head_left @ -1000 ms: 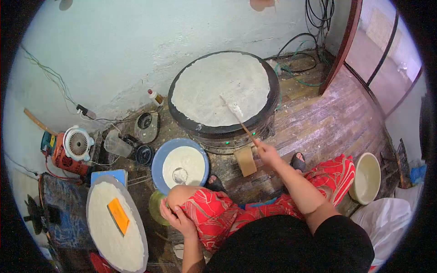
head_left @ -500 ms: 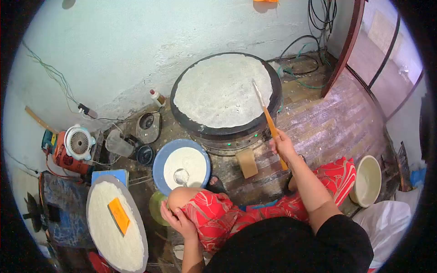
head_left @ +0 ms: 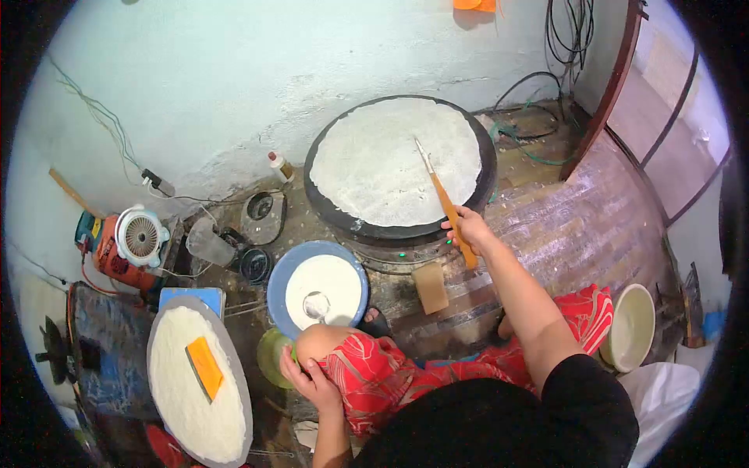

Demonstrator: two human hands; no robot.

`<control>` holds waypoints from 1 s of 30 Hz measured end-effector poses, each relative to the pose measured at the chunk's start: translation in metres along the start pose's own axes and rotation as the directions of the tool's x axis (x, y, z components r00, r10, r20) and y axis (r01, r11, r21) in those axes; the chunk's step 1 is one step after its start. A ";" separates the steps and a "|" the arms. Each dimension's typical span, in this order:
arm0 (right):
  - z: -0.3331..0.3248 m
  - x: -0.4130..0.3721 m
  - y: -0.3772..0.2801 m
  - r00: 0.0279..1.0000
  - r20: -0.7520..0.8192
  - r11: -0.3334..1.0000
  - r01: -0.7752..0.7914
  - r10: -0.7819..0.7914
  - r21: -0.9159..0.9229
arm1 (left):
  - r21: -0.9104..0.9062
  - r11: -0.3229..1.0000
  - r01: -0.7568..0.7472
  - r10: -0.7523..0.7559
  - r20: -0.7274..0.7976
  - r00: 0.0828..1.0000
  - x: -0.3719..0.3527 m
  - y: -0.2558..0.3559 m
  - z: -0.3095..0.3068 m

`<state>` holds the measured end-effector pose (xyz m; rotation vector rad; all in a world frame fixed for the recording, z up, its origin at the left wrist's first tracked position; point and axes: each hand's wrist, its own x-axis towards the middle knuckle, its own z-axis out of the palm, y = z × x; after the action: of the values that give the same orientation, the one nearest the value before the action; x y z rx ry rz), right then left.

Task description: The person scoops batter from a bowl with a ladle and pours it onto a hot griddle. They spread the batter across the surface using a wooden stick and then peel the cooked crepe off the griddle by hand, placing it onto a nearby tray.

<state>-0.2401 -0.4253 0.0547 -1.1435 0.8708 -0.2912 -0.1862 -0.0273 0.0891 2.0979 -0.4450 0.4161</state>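
Note:
A thin white sheet of batter (head_left: 390, 160) covers most of the round black griddle (head_left: 328, 207). My right hand (head_left: 470, 230) is closed round the wooden handle of a long spatula (head_left: 443, 196), whose narrow metal blade lies over the sheet near its middle. On my knee rests my left hand (head_left: 314, 384), fingers apart and holding nothing. Just beyond that knee stands a blue basin (head_left: 275, 287) of white batter, with a round ladle (head_left: 316, 305) in it. An orange scraper (head_left: 204, 369) lies on white powder in an oval tray (head_left: 247, 390) at the left.
A tan block (head_left: 430, 288) stands before the griddle. A small fan (head_left: 141, 235), a clear jug (head_left: 209, 243) and a bottle (head_left: 281, 167) are at the left by the wall. An empty pale tub (head_left: 630, 327) stands at the right, and cables (head_left: 538, 109) lie behind the griddle.
My right hand has drawn the spatula left across the sheet, and its tip has shifted toward the middle. The whole view has shifted slightly. My left hand stays on the knee.

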 end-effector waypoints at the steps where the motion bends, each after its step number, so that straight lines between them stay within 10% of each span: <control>1: 0.000 0.007 0.001 0.999 -0.030 1.000 -0.016 0.015 -0.017 | -0.020 1.000 0.011 -0.011 0.001 1.000 0.001 0.002 0.000; 8: 0.013 0.059 0.002 0.994 -0.105 0.961 0.013 -0.043 -0.276 | -0.036 0.999 0.027 -0.027 0.021 0.999 0.003 0.004 0.000; 10: 0.026 0.054 -0.004 0.805 -0.017 0.291 0.194 -0.593 -0.937 | -0.030 0.999 0.028 -0.027 0.026 0.999 0.002 0.004 0.000; 18: 0.011 0.061 -0.022 0.855 -0.138 0.173 -0.058 -0.500 -0.983 | -0.001 1.000 0.006 -0.006 -0.001 1.000 -0.001 0.002 -0.001; 23: 0.019 0.045 0.010 0.890 -0.043 0.351 0.134 -0.454 -0.927 | 0.005 0.999 0.031 -0.031 -0.008 0.999 -0.001 0.000 -0.001; 25: 0.010 0.029 0.011 0.862 -0.057 0.657 0.339 -0.503 -0.674 | 0.004 1.000 0.029 -0.029 0.002 1.000 0.001 0.000 -0.001; 27: -0.007 0.022 -0.001 0.981 -0.104 0.953 0.130 -0.164 -0.274 | 0.005 1.000 0.030 -0.030 0.014 0.999 0.001 0.000 -0.001; 30: -0.025 0.007 0.001 0.996 -0.075 0.999 0.049 -0.050 -0.016 | -0.013 1.000 0.003 -0.003 0.012 1.000 0.001 -0.001 0.000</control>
<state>-0.2541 -0.4452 0.0471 -1.1742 0.9125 -0.3717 -0.1851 -0.0267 0.0889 2.0898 -0.4501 0.3976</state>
